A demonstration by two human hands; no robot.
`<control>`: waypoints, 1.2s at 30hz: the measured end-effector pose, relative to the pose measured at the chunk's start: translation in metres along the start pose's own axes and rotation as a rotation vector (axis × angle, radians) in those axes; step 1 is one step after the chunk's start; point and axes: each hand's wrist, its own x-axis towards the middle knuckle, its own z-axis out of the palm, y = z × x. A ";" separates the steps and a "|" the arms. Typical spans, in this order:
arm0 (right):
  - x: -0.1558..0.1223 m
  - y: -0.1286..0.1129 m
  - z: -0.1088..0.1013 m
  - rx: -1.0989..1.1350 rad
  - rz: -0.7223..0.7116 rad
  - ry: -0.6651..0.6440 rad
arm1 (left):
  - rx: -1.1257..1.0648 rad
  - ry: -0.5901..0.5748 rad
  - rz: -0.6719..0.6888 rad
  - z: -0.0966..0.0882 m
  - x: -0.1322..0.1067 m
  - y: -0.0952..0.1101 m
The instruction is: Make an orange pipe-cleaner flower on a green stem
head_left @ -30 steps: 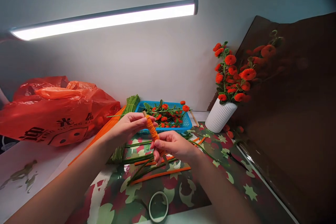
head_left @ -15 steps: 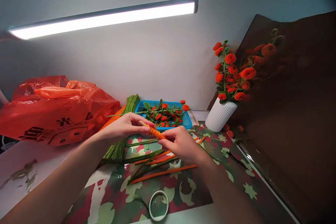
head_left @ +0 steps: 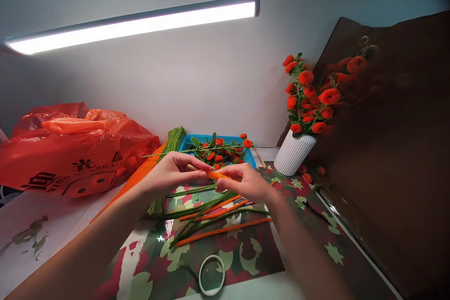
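Between both hands is a thin wooden stick (head_left: 191, 167) with an orange pipe cleaner (head_left: 215, 176) coiled around it. My left hand (head_left: 176, 168) pinches the stick and the left end of the coil. The fingers of my right hand (head_left: 244, 181) are closed on the coil's right end, covering part of it. Below the hands, several loose green pipe cleaners (head_left: 190, 214) and orange pipe cleaners (head_left: 221, 232) lie on the patterned table cover (head_left: 256, 253). A bundle of green pipe cleaners (head_left: 175, 139) rests behind my left wrist.
A blue basket (head_left: 251, 159) of orange flowers stands behind the hands. On the right, a white ribbed vase (head_left: 294, 153) holds more orange flowers. At left sits a red plastic bag (head_left: 77, 150). A roll of tape (head_left: 211, 275) lies in front; dark-handled scissors or pliers (head_left: 314, 211) lie right.
My right hand has turned over the coil, hiding more of it, and its wrist has shifted slightly right. The stick is now more covered by my left fingers. The view has moved slightly.
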 end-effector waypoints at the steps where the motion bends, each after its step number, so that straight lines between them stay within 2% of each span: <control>1: 0.001 0.004 -0.005 0.189 0.024 -0.145 | 0.015 -0.043 0.055 0.000 -0.001 0.003; 4: 0.004 0.018 -0.017 0.526 0.148 -0.496 | 0.094 -0.099 0.206 0.001 -0.002 0.009; 6: 0.005 0.026 -0.021 0.609 0.189 -0.603 | 0.179 -0.101 0.252 0.000 -0.002 0.009; 8: 0.005 0.029 -0.021 0.632 0.199 -0.622 | 0.280 -0.099 0.272 -0.002 -0.002 0.007; 12: 0.002 0.024 -0.021 0.574 0.220 -0.567 | 0.420 -0.110 0.276 -0.008 -0.003 0.003; 17: 0.000 0.019 -0.021 0.465 0.235 -0.515 | 0.429 -0.203 0.157 -0.012 -0.006 0.005; 23: -0.004 0.011 -0.020 0.284 0.189 -0.418 | 0.237 -0.284 -0.054 -0.013 -0.004 0.002; 29: -0.014 -0.007 -0.020 -0.031 0.149 -0.261 | -0.011 -0.397 -0.225 -0.012 0.003 -0.017; 33: -0.018 -0.013 -0.021 -0.148 0.096 -0.174 | -0.117 -0.374 -0.296 -0.009 0.007 -0.028; 36: -0.017 -0.014 -0.024 -0.113 0.129 -0.110 | -0.139 -0.302 -0.227 -0.008 0.009 -0.026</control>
